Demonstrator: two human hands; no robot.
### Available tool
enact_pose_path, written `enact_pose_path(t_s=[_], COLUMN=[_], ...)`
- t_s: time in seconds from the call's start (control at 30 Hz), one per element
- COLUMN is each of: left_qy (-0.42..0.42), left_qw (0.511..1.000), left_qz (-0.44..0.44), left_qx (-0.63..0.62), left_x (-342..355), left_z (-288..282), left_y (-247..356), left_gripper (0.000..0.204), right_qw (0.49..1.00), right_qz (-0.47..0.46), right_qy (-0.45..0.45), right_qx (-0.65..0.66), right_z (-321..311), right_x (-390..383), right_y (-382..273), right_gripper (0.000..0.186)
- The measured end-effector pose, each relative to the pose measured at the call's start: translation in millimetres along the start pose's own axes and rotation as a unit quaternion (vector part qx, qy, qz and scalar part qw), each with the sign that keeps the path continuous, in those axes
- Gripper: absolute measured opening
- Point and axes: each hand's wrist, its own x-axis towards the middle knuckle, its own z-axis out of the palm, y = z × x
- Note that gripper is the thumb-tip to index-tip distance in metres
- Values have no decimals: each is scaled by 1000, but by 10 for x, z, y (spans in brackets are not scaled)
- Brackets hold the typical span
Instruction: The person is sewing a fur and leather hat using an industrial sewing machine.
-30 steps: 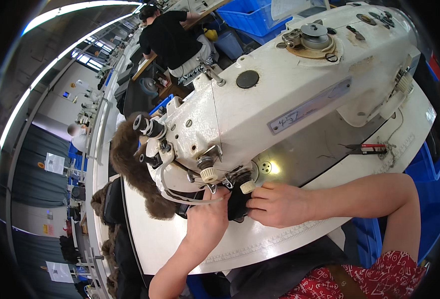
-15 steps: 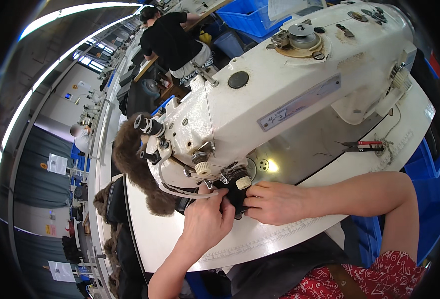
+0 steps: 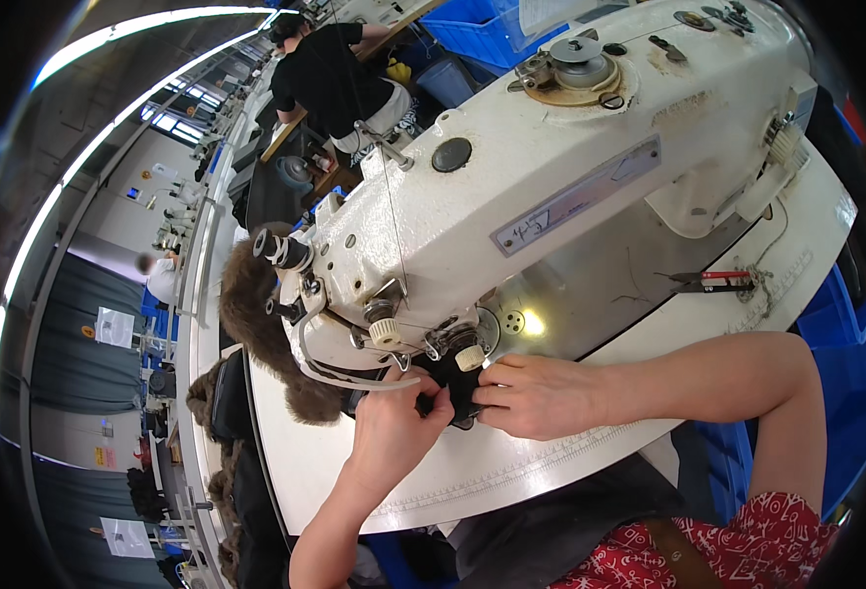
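A white sewing machine [image 3: 433, 216] spans the middle of the view. Beneath its needle end lies a piece of black fabric [image 3: 459, 385], partly hidden by my hands and the machine head. My left hand [image 3: 396, 417] pinches the left part of this fabric, thumb and fingers closed. From the right, my right hand [image 3: 536, 395] grips the fabric's other side with curled fingers, just below the white tension knob. Brown fur [image 3: 256, 304] lies on the far left side of the machine head; whether it joins the black fabric I cannot tell. The needle itself is hidden.
Red-handled thread snips [image 3: 712, 282] lie on the machine bed at right beside loose thread. Black and fur pieces [image 3: 227, 402] hang at the left table edge. Blue bins [image 3: 825, 314] stand at right. A person in black [image 3: 335, 83] works farther back.
My view has shifted slightly, so the machine appears a little lower and farther left. My left thumb and fingers have drawn into a tighter pinch on the fabric; the right hand stays close by.
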Motion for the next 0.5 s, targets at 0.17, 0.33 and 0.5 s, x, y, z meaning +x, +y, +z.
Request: enact_pose_path(t_s=[0.17,0.33,0.5], left_qy=[-2,13,29], left_qw=[999,999,997], left_qz=[-37,-28,-28], left_qx=[-7,-38,-60], left_x=[5,0,-40], left_z=[14,23,73], left_y=[-12,-41,-57], left_gripper=[16,13,20], right_qw=[999,996,997], right_qz=[32,57,68], right_qy=[28,62,31], right_qx=[-6,13,19], right_z=[15,73,58], right_x=[-4,30,46], right_y=[-5,10,22], right_gripper=[11,15,20])
